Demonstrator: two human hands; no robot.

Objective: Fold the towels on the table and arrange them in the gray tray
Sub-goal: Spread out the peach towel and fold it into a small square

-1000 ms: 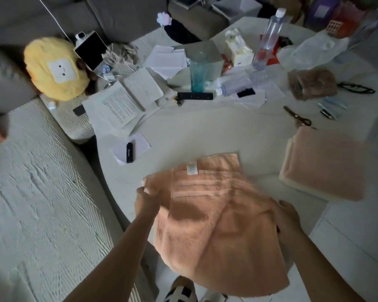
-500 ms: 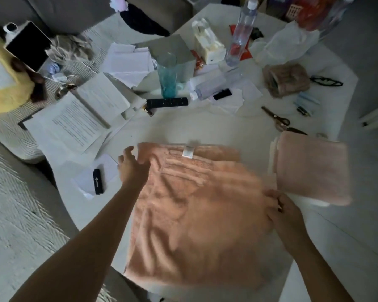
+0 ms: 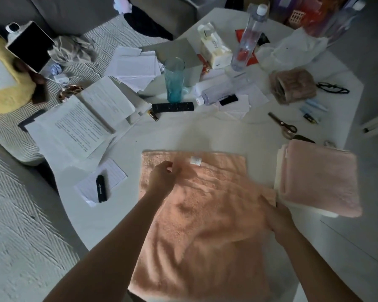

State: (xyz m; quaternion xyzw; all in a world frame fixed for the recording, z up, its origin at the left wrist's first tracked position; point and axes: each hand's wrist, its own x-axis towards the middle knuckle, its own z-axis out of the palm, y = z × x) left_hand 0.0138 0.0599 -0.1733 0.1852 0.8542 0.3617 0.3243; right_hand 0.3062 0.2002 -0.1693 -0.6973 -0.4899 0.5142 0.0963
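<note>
Mid-fold: left hand (image 3: 162,178), loosely curled, presses the orange towel (image 3: 205,225) at frame centre; right hand (image 3: 277,216) pinches its right edge, likely for folding across.

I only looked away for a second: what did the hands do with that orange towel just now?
The orange towel went from bunched, partly hanging off the table, to spread flat with its far edge straight. The left hand let go of the far corner and now rests on top; the right hand is at the right edge. The folded pink towel stayed put.
</note>
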